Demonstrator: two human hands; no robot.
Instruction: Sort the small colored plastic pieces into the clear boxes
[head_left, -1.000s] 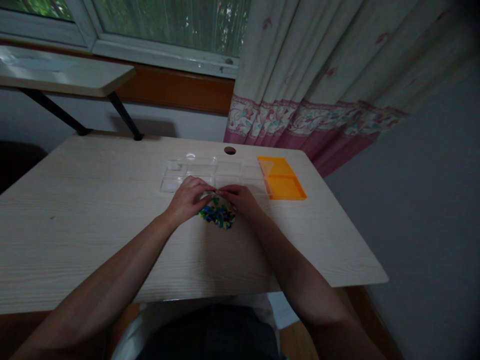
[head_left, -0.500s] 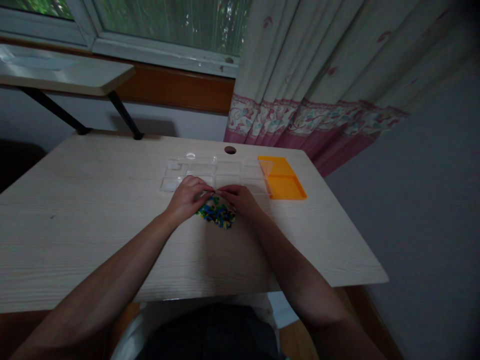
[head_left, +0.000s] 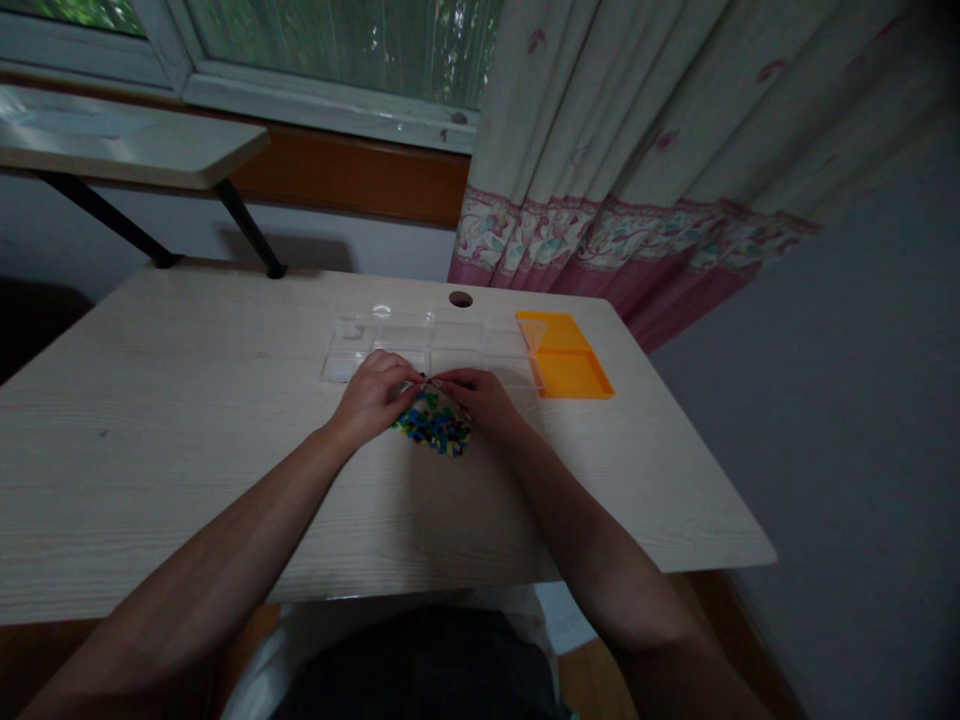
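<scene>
A small clear plastic bag (head_left: 435,425) of tiny blue, green, yellow and dark pieces hangs or rests low over the table, between my hands. At its top left edge, the thumb and fingers of my left hand (head_left: 379,392) are closed in a pinch. Opposite, my right hand (head_left: 480,393) pinches the top edge too, its fingertips almost touching the left ones. Just behind the hands lies a clear compartment box (head_left: 457,335), partly hidden by them.
An orange plastic tray (head_left: 574,372) lies at the right, with the clear box overlapping its left edge. Both are on the pale wooden table (head_left: 187,450). A round hole (head_left: 460,299) is near the back edge. A raised shelf (head_left: 135,150) stands at the back left, a curtain (head_left: 570,200) behind.
The fingertips of both hands have shifted slightly at the bag's top edge, the left ones drawing back a little. The bag, box and tray stay where they were.
</scene>
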